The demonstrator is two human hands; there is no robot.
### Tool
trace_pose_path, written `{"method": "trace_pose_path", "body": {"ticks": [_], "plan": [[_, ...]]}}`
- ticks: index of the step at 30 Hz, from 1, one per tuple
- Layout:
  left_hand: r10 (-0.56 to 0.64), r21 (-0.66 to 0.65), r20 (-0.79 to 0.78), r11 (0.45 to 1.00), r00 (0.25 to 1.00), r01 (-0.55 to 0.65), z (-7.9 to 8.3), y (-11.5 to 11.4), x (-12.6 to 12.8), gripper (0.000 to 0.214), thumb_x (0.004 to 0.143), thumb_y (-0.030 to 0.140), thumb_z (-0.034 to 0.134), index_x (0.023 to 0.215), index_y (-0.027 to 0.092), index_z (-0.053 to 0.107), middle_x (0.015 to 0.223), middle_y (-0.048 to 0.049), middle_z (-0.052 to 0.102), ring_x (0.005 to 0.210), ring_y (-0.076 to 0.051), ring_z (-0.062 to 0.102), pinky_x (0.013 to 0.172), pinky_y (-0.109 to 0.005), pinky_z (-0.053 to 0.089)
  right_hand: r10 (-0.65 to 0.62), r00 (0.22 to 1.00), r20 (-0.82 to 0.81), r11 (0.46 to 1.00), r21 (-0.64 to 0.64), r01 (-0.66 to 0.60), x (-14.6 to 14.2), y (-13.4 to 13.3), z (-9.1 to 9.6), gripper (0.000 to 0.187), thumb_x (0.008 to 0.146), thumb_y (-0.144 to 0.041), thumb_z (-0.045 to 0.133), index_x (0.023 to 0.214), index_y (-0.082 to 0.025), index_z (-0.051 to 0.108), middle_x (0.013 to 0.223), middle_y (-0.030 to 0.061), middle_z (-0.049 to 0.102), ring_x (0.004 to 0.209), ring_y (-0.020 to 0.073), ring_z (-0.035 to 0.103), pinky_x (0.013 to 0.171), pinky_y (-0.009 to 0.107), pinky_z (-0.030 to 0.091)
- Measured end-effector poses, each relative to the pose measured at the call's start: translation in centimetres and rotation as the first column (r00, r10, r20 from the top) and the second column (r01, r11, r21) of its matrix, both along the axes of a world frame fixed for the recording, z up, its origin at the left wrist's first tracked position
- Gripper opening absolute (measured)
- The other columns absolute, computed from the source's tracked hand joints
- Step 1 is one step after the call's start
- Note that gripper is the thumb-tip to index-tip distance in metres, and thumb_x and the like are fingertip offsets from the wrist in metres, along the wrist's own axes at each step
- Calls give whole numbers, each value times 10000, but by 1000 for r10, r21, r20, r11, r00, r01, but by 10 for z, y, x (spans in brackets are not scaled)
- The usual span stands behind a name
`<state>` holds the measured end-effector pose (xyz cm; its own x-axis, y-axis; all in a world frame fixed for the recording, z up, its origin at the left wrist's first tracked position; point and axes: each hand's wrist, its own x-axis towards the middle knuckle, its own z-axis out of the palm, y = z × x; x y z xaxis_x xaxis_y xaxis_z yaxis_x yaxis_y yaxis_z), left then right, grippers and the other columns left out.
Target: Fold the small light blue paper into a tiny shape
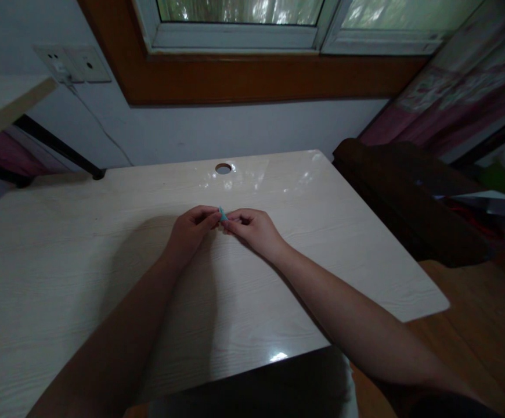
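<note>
Between my two hands is a small light-blue piece (223,215), too small to tell its kind; it may be folded paper or soft plastic. My left hand (195,225) pinches it from the left with thumb and forefinger. From the right, my right hand (250,225) pinches the same piece, its fingers curled inward. The fingertips of both hands nearly meet and cover most of the piece. Both hands are over the middle of the pale wood-grain table (300,296), close to its surface.
A round cable hole (223,169) is cut near the table's back edge. At the back left stand black shelf legs (61,145), with a white cable (100,125) running down the wall. Dark wooden furniture (392,191) stands beyond the right edge.
</note>
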<state>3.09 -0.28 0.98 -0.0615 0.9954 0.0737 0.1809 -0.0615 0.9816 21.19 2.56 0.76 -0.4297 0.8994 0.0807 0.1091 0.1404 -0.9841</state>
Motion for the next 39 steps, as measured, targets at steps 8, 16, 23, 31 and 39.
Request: {"method": "trace_pose_path", "body": {"ticks": [8, 16, 23, 31, 39], "plan": [[32, 43, -72, 999, 997, -29, 5, -3, 2, 243, 782, 431, 719, 809, 191, 742, 747, -28, 719, 720, -163, 641, 721, -280, 511, -16, 1000, 9, 999, -41, 17, 1, 3, -5, 369, 775, -521, 713, 861, -163, 733, 762, 59, 722, 673, 145, 634, 646, 262, 490], [23, 55, -35, 998, 999, -21, 2, -4, 2, 274, 754, 451, 751, 847, 194, 747, 823, -40, 742, 770, -171, 659, 759, -289, 513, -24, 998, 52, 1000, 11, 23, 2, 2, -3, 374, 790, -524, 698, 843, -155, 726, 733, 51, 709, 645, 136, 608, 622, 249, 463], [70, 65, -100, 996, 993, -63, -3, -2, 1, 217, 753, 412, 745, 824, 207, 745, 828, -30, 742, 781, -179, 660, 767, -306, 512, -14, 994, 112, 996, 86, 5, 2, 2, -5, 370, 813, -522, 680, 886, -164, 735, 795, 56, 725, 691, 146, 623, 643, 250, 465], [11, 122, -67, 993, 998, -3, -2, 0, 0, 163, 765, 380, 740, 761, 217, 744, 814, -24, 696, 801, -170, 630, 774, -299, 483, 15, 996, 88, 999, 49, -19, 0, 2, -5, 338, 808, -499, 688, 878, -174, 749, 779, 48, 728, 693, 152, 635, 657, 260, 473], [-39, 48, -85, 998, 996, 43, 4, -1, -2, 168, 774, 372, 725, 739, 208, 730, 780, -18, 681, 772, -166, 608, 771, -303, 470, 21, 1000, -5, 998, -57, -21, -1, 1, -1, 283, 747, -447, 740, 777, -166, 729, 701, 43, 709, 632, 138, 618, 622, 263, 474]]}}
